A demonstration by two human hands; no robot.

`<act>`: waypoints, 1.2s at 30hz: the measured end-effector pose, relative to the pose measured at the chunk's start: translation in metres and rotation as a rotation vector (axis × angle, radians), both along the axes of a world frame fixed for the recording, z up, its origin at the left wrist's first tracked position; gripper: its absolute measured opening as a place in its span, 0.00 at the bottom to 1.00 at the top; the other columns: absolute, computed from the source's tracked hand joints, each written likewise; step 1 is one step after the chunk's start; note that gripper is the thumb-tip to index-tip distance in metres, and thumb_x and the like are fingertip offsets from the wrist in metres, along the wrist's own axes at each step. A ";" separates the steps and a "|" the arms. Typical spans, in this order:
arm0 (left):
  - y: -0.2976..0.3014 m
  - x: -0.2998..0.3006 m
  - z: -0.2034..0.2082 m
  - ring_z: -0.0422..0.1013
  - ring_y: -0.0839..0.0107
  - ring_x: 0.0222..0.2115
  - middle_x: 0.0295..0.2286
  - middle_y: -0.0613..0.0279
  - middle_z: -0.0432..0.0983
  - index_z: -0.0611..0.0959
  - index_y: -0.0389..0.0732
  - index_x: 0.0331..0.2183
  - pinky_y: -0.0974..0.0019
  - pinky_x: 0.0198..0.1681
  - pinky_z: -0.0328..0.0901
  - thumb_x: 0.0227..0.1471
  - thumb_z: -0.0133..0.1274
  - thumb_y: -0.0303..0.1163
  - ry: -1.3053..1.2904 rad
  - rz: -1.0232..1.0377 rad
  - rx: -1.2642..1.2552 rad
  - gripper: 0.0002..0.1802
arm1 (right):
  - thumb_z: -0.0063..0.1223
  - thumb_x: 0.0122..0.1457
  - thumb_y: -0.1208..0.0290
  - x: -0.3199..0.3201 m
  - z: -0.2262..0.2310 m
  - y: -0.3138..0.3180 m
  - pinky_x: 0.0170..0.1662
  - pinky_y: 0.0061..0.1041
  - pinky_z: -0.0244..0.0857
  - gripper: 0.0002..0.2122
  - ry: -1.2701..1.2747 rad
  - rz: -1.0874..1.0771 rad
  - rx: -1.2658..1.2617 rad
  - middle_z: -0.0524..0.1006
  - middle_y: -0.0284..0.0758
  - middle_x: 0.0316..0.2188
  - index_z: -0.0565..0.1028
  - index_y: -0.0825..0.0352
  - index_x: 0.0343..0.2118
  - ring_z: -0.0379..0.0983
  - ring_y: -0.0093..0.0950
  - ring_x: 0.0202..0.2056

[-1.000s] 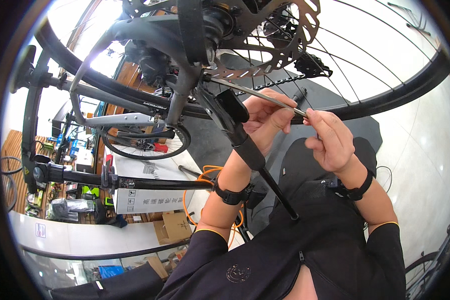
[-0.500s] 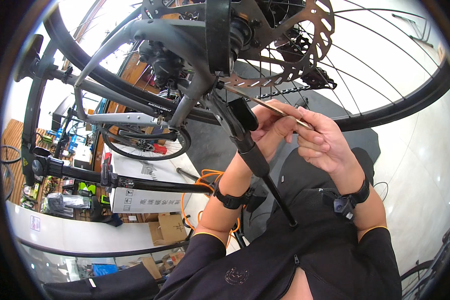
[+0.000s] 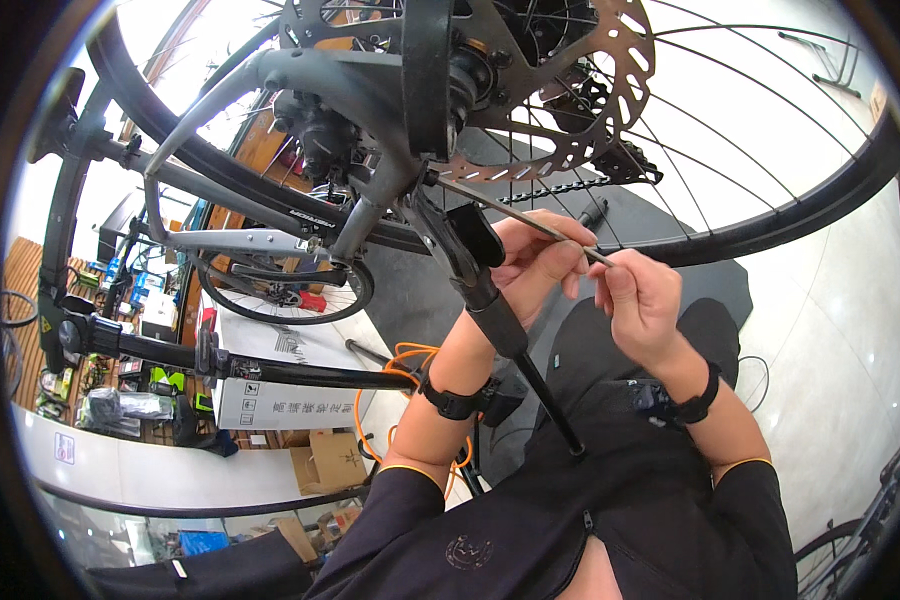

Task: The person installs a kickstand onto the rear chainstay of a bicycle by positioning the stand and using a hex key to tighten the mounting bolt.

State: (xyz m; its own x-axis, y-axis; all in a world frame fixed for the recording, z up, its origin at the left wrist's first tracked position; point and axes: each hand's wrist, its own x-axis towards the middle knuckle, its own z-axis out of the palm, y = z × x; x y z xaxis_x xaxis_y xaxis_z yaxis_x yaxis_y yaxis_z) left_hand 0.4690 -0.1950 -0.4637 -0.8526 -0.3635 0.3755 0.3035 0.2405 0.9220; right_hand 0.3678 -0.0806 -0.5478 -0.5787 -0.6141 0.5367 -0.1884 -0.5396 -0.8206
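Observation:
A thin, straight metal rod (image 3: 515,214) slants from a small black fitting on the bicycle frame (image 3: 385,190) down to my fingers. My left hand (image 3: 538,262) pinches it partway along, thumb on top. At its near end my right hand (image 3: 642,305) closes thumb and fingers on it, the other fingers curled. The kind of rod cannot be made out, and its far tip is hidden at the frame. Just left of my left hand, a kickstand (image 3: 495,318) with a grey top and black leg runs down toward my lap. Above my hands is the slotted brake disc (image 3: 610,125).
The spoked rear wheel's tyre (image 3: 770,240) curves behind my hands, with a chain (image 3: 560,190) beyond the disc. At left, a black repair-stand arm (image 3: 300,370) crosses in front of a white carton (image 3: 270,400). An orange cable (image 3: 370,430) hangs near my left forearm.
My right hand has shifted slightly down, its fingers now more curled at the rod's end. My left hand keeps its pinch. The whole view has shifted slightly.

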 end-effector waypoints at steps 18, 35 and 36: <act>0.002 -0.001 -0.001 0.69 0.79 0.19 0.22 0.60 0.74 0.78 0.32 0.36 0.77 0.23 0.65 0.59 0.50 0.27 0.001 0.012 0.071 0.07 | 0.55 0.58 0.59 -0.027 0.008 0.013 0.26 0.30 0.63 0.19 0.954 -0.596 -0.167 0.70 0.37 0.22 0.73 0.77 0.35 0.67 0.32 0.22; 0.000 0.003 0.001 0.69 0.79 0.18 0.21 0.61 0.75 0.79 0.34 0.35 0.78 0.22 0.64 0.59 0.50 0.28 -0.006 -0.016 0.107 0.07 | 0.42 0.66 0.56 -0.015 -0.020 -0.003 0.22 0.19 0.55 0.21 0.424 -0.270 -0.173 0.69 0.33 0.20 0.72 0.77 0.38 0.63 0.20 0.20; 0.000 0.002 0.001 0.69 0.79 0.18 0.21 0.61 0.75 0.79 0.34 0.35 0.78 0.22 0.64 0.59 0.50 0.28 0.009 -0.012 0.097 0.07 | 0.44 0.65 0.59 -0.016 -0.017 -0.001 0.25 0.19 0.59 0.19 0.387 -0.202 -0.163 0.70 0.35 0.21 0.72 0.76 0.39 0.66 0.23 0.22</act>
